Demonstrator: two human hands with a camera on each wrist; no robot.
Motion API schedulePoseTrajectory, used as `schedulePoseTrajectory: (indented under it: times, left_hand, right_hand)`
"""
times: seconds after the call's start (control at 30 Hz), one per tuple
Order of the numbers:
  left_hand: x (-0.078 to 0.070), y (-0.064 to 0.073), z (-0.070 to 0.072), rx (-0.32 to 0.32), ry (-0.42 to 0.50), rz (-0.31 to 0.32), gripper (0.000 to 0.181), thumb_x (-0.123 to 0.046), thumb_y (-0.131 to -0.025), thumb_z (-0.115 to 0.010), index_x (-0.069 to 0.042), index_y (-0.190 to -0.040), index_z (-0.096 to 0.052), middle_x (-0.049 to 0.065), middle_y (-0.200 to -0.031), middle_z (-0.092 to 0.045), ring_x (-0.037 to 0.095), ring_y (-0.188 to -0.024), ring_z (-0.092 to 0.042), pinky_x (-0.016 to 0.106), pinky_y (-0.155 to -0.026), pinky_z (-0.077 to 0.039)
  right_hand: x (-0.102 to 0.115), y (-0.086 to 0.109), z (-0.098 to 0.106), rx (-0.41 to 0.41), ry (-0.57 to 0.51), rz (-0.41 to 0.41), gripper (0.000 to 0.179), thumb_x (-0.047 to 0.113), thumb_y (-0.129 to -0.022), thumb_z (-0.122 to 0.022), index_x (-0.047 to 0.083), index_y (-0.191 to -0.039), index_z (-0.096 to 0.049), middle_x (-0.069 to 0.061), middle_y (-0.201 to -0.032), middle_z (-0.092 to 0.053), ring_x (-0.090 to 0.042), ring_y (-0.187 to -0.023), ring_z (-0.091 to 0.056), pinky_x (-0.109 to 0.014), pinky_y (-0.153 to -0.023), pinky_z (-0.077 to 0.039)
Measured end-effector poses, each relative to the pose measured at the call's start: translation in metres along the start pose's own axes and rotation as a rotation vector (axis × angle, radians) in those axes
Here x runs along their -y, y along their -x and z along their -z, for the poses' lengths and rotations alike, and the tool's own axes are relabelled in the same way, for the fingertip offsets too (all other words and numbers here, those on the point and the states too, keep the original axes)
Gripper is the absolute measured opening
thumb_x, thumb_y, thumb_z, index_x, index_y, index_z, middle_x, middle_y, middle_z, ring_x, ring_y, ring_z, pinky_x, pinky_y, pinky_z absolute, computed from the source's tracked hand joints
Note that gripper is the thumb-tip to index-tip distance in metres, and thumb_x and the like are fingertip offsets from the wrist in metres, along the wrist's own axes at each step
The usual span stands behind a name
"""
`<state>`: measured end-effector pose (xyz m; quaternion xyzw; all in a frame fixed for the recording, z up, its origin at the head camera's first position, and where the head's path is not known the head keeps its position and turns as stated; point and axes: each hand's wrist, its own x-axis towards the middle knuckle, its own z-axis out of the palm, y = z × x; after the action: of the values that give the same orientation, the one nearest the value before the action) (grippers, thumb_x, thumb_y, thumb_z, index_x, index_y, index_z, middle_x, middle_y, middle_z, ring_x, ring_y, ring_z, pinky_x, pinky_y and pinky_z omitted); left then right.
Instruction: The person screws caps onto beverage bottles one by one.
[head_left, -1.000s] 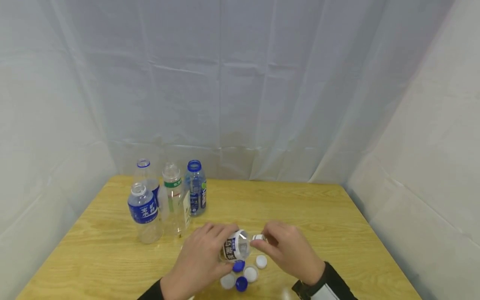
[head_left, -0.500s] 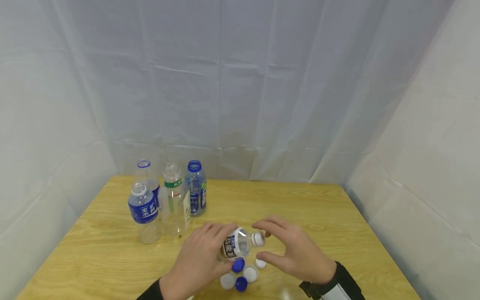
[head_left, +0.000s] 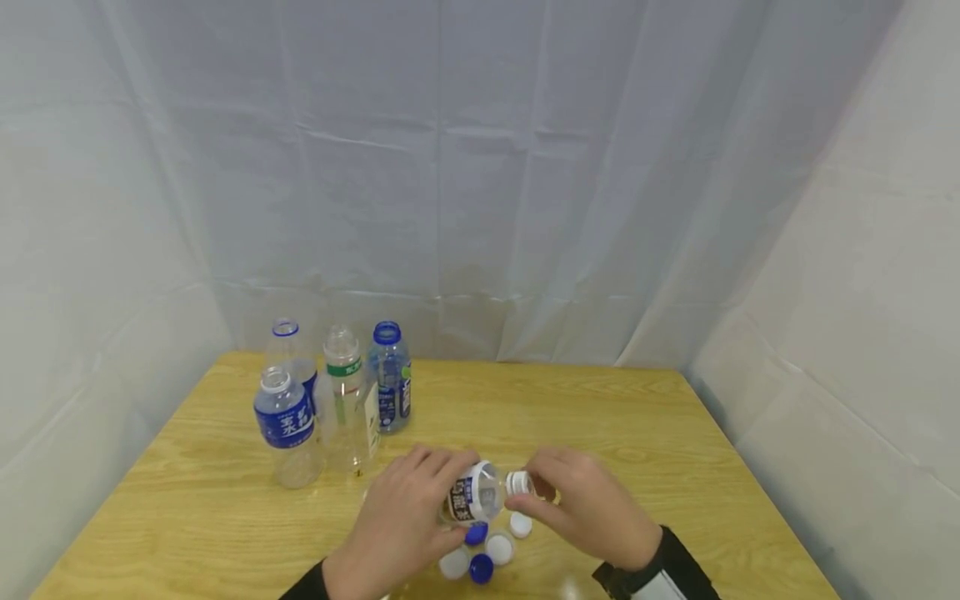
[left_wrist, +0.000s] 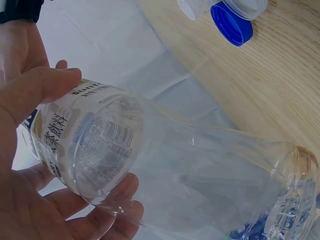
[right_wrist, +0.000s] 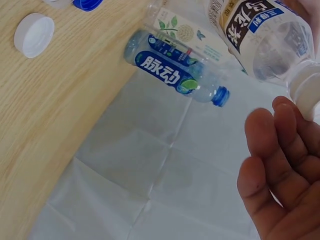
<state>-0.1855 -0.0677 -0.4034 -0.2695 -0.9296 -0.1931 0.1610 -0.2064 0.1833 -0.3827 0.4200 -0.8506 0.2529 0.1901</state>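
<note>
The hands are working together above the near part of the counter. The left hand [head_left: 401, 517] is wrapping its fingers and thumb around the labelled body of a clear tea bottle [head_left: 488, 492], gripping it. The right hand [head_left: 588, 504] is closing its thumb and bent fingers on the white cap [head_left: 518, 482] at the neck, apparently in a pinch; the thumb is not showing in the right wrist view. The tea bottle is lying nearly level in the grip, apparently off the counter, its neck pointing toward the right hand.

The step in hand seems to be a turning of the cap, likely to loosen it, since the other bottles are standing with bare mouths. How far it is threaded is not showing. The next move is probably calling for a firm pinch and a twist, with the left hand bracing the body without squeezing the thin plastic.

Just below, two blue caps [head_left: 482, 568], two loose white caps [head_left: 500, 548] and a pale cap [head_left: 453, 564] are lying in a cluster on the counter [head_left: 585, 408]. Farther off to the left, a blue-labelled bottle [head_left: 287, 427], a tall blue-rimmed bottle [head_left: 285, 328], a green-banded bottle [head_left: 345, 367] and a blue bottle [head_left: 388, 367] are standing upright close together. Beyond them a pale sheet [head_left: 480, 183] is hanging.
</note>
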Motion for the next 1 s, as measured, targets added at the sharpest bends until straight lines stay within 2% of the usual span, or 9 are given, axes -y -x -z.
schedulePoseTrajectory:
  times: [0.13,0.23,0.3,0.33,0.4,0.47,0.63,0.83,1.0]
  left_hand:
    - [0.000,0.000,-0.001,0.000,-0.001,-0.001,0.079,-0.043,-0.068,-0.090,-0.024,-0.137,-0.058,-0.006,-0.120,-0.067,0.012,-0.105,-0.059,0.037,-0.088,-0.055]
    - [0.000,0.000,-0.002,-0.009,-0.007,0.000,0.079,-0.043,-0.067,-0.090,-0.023,-0.137,-0.058,-0.005,-0.120,-0.068,0.012,-0.105,-0.059,0.037,-0.089,-0.056]
    - [0.001,0.001,-0.002,-0.018,-0.011,0.001,0.079,-0.042,-0.067,-0.090,-0.023,-0.137,-0.058,-0.005,-0.120,-0.068,0.013,-0.105,-0.060,0.038,-0.089,-0.056]
    - [0.001,0.001,-0.003,-0.024,-0.014,-0.002,0.079,-0.041,-0.067,-0.090,-0.023,-0.137,-0.058,-0.005,-0.120,-0.068,0.013,-0.106,-0.060,0.038,-0.089,-0.056]
    - [0.002,0.002,-0.003,-0.040,-0.020,-0.008,0.079,-0.040,-0.066,-0.091,-0.022,-0.136,-0.059,-0.004,-0.119,-0.068,0.014,-0.106,-0.060,0.038,-0.089,-0.056]
    - [0.003,0.002,-0.003,-0.049,-0.022,-0.014,0.080,-0.040,-0.065,-0.091,-0.022,-0.136,-0.059,-0.004,-0.119,-0.068,0.014,-0.105,-0.061,0.039,-0.088,-0.056]
    - [0.004,0.001,-0.002,-0.035,-0.013,-0.012,0.080,-0.041,-0.066,-0.091,-0.022,-0.137,-0.058,-0.004,-0.120,-0.068,0.015,-0.106,-0.060,0.039,-0.089,-0.056]
    - [0.002,0.000,-0.001,-0.022,-0.012,-0.006,0.079,-0.041,-0.067,-0.090,-0.023,-0.137,-0.058,-0.004,-0.121,-0.068,0.014,-0.106,-0.060,0.039,-0.090,-0.055]
    - [0.002,0.001,-0.003,-0.054,-0.017,-0.021,0.079,-0.041,-0.066,-0.091,-0.022,-0.135,-0.060,-0.005,-0.118,-0.069,0.013,-0.103,-0.061,0.037,-0.087,-0.056]
  right_hand:
    - [-0.001,0.000,-0.005,-0.020,0.065,-0.014,0.038,0.040,-0.095,-0.067,0.025,-0.068,-0.045,0.018,-0.062,-0.033,0.008,-0.054,-0.025,-0.005,-0.048,-0.022]
    - [-0.002,0.001,-0.005,-0.015,0.064,-0.030,0.032,0.040,-0.096,-0.066,0.024,-0.071,-0.053,0.019,-0.065,-0.039,0.009,-0.055,-0.030,-0.005,-0.049,-0.026]
    - [-0.003,0.002,-0.003,-0.006,0.046,-0.036,0.019,0.041,-0.094,-0.069,0.023,-0.088,-0.066,0.018,-0.074,-0.052,0.007,-0.060,-0.040,-0.007,-0.053,-0.035]
    - [-0.003,0.002,-0.001,0.001,0.036,-0.029,0.019,0.040,-0.093,-0.070,0.023,-0.101,-0.068,0.017,-0.082,-0.058,0.006,-0.065,-0.046,-0.008,-0.057,-0.040]
    - [-0.003,0.003,0.003,0.016,0.005,-0.013,0.041,0.035,-0.090,-0.076,0.023,-0.127,-0.064,0.014,-0.103,-0.065,0.003,-0.078,-0.056,-0.013,-0.066,-0.049]
    - [-0.003,0.003,0.006,0.028,-0.020,0.031,0.058,0.028,-0.086,-0.081,0.022,-0.139,-0.057,0.011,-0.117,-0.064,-0.001,-0.089,-0.060,-0.016,-0.074,-0.053]
    - [-0.002,0.003,0.008,0.027,-0.050,0.103,0.048,0.016,-0.088,-0.078,0.022,-0.132,-0.060,0.012,-0.113,-0.061,0.000,-0.094,-0.060,-0.013,-0.081,-0.051]
    - [0.000,0.005,0.006,0.024,-0.028,0.072,0.030,0.027,-0.094,-0.071,0.022,-0.123,-0.062,0.015,-0.095,-0.057,0.002,-0.081,-0.053,-0.012,-0.070,-0.047]
    - [0.001,0.004,0.004,0.033,0.045,0.058,0.021,0.030,-0.096,-0.068,0.020,-0.114,-0.062,0.015,-0.087,-0.054,0.004,-0.073,-0.048,-0.008,-0.063,-0.042]
